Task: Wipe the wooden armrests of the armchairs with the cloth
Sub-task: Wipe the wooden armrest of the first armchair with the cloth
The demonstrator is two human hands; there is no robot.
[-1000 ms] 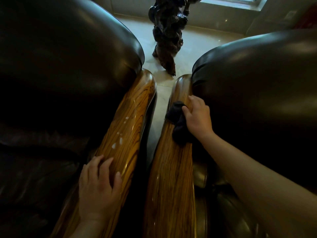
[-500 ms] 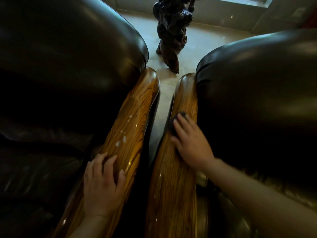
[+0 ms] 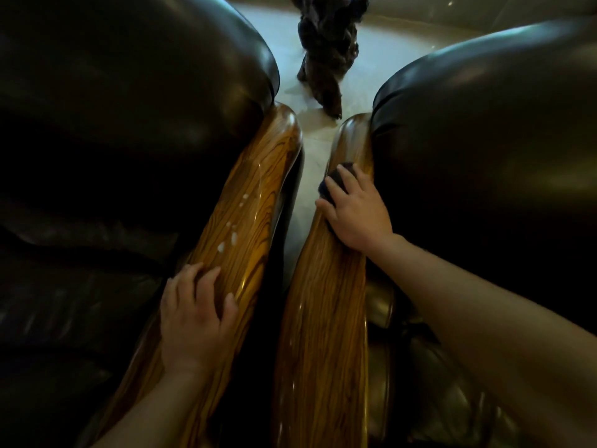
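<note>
Two glossy wooden armrests run side by side between two dark leather armchairs. My right hand (image 3: 357, 215) lies palm down on the right armrest (image 3: 326, 318), pressing a dark cloth (image 3: 336, 181) against the wood; only the cloth's far edge shows past my fingers. My left hand (image 3: 193, 321) rests flat with spread fingers on the near part of the left armrest (image 3: 258, 189), holding nothing. Several small white spots (image 3: 231, 236) sit on the left armrest just beyond my left fingertips.
The left armchair's leather back (image 3: 135, 92) and the right armchair's leather back (image 3: 484, 140) rise on either side. A narrow gap with pale tiled floor (image 3: 307, 176) separates the armrests. A dark gnarled wooden sculpture (image 3: 326, 59) stands on the floor beyond.
My right hand slid the cloth back toward me along the right armrest and flattened over it, then held about the same place. My left hand stayed where it was.
</note>
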